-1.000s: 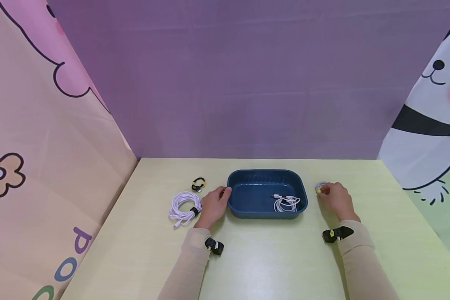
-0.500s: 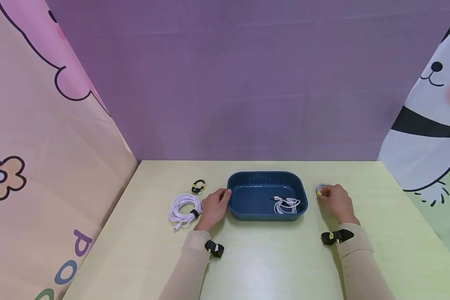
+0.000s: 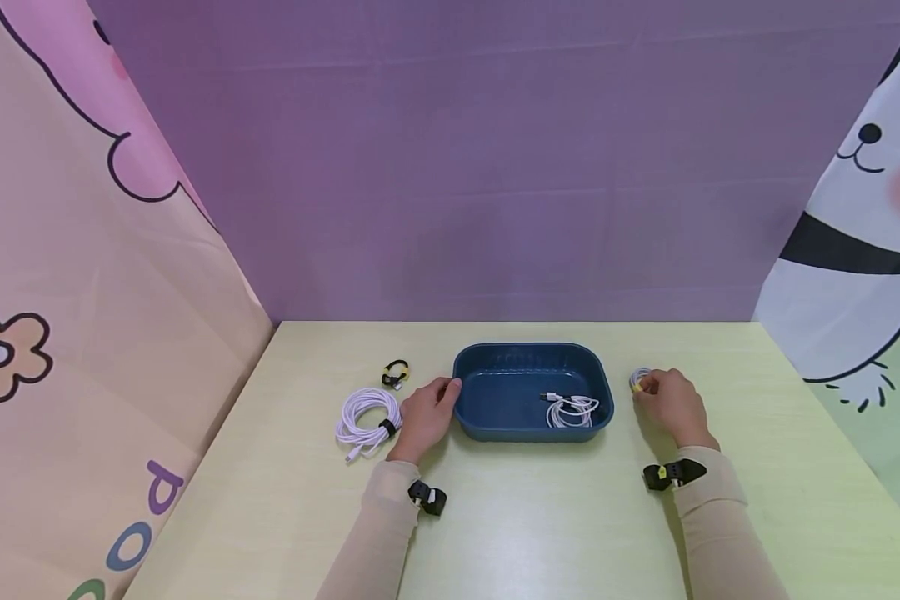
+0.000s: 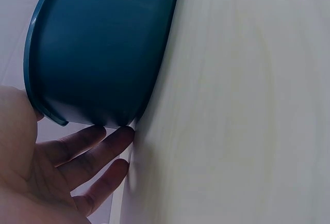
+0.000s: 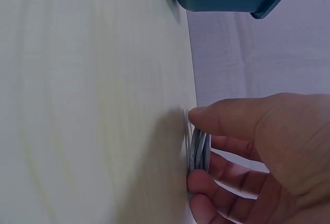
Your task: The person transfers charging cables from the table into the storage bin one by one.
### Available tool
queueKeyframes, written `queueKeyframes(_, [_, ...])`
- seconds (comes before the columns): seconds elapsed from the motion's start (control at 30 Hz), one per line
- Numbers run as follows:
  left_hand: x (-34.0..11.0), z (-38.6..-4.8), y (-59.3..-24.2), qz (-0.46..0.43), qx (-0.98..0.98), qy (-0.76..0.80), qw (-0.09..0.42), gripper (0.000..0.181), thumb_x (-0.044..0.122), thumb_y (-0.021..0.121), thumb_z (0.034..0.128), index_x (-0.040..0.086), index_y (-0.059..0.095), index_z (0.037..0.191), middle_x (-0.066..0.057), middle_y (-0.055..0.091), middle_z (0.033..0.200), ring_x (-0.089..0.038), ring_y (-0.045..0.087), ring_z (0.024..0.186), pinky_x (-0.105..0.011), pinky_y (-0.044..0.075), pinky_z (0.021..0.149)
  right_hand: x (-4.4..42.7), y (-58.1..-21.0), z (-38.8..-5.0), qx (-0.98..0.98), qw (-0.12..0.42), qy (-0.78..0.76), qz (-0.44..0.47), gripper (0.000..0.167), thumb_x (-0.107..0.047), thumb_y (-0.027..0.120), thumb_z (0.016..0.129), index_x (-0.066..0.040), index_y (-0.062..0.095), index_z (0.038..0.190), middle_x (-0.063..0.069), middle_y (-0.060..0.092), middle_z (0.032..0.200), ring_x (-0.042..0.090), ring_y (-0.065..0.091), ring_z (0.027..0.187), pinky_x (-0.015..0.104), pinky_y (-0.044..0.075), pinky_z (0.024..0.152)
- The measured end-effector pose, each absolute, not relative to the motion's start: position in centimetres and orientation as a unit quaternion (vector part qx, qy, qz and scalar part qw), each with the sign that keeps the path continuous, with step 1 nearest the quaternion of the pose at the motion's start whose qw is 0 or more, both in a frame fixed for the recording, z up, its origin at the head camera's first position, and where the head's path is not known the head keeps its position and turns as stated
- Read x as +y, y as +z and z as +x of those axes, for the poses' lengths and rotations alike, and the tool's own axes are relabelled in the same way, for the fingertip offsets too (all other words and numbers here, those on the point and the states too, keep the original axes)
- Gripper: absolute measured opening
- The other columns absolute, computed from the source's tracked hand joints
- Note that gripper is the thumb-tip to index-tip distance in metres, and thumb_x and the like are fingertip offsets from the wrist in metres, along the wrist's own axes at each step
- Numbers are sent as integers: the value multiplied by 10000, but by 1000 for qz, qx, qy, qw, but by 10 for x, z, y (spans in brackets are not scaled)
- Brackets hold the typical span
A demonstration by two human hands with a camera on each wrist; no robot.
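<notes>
A dark blue rectangular tray (image 3: 510,433) stands on the table, with a coiled white cable (image 3: 572,410) in its right part. My left hand (image 3: 424,417) holds the tray's left end by the rim. In the left wrist view its fingers (image 4: 95,157) touch the outer wall, while the thumb is mostly hidden at the rim. Right of the tray, my right hand (image 3: 673,406) pinches a small coiled grey cable (image 5: 200,150) between thumb and fingers. That coil, with a bit of yellow on it, stands on edge at the table surface.
Left of my left hand lies a larger coiled white cable (image 3: 360,425) with a black strap. Behind it sits a small black and yellow coiled cable (image 3: 395,374). A purple cloth (image 3: 510,167) hangs along the table's back edge, with printed cloths at both sides.
The view has shifted slightly. Both hands stay where they were, the left at the tray and the right on the grey cable.
</notes>
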State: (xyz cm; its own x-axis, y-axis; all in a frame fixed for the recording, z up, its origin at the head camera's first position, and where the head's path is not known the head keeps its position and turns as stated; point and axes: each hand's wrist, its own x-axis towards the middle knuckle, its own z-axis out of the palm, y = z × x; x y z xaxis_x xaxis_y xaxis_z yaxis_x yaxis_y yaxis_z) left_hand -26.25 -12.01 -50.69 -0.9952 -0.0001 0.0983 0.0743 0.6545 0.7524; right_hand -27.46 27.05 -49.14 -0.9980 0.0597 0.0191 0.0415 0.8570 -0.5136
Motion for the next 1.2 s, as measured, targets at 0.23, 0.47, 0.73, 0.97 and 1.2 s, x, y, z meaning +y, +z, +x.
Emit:
queueKeyframes(0.23, [-119,-262,-505,-22,-907,-417,50,453,429,445,1079,98,702,1252,-114,743,1206,-386,635,1219,-595,337,1052,271,-490,-275,-964,12,263,-28,206,-164,680,923,19,674,1020,208,616,973,329,585,832,380,438,654])
queueKeyframes(0.47, [-119,-262,-504,-22,-907,-416,57,440,418,452,1078,98,710,1236,-110,751,1186,-382,647,1200,-587,341,1039,270,-485,-275,-965,6,261,-21,235,-173,676,930,24,671,1059,215,663,988,335,605,842,418,468,677])
queueKeyframes(0.73, [-119,-261,-505,-23,-906,-419,52,447,425,450,1079,96,706,1242,-114,750,1188,-386,642,1207,-593,333,1045,269,-484,-274,-966,15,259,-13,218,-169,663,934,19,659,1043,209,669,973,333,605,830,414,466,674])
queueKeyframes(0.97, [-119,-261,-506,-25,-907,-417,54,440,419,450,1081,98,708,1238,-111,749,1193,-385,642,1208,-586,336,1037,267,-482,-276,-965,19,262,-17,230,-169,679,934,27,659,1054,238,682,1021,361,626,865,463,491,713])
queueKeyframes(1.2, [-120,-261,-507,-23,-908,-415,49,451,429,451,1078,98,700,1257,-115,741,1220,-384,637,1222,-581,338,1040,264,-482,-276,-965,34,261,-9,214,-161,685,936,23,668,1043,236,700,1029,358,649,870,440,492,694])
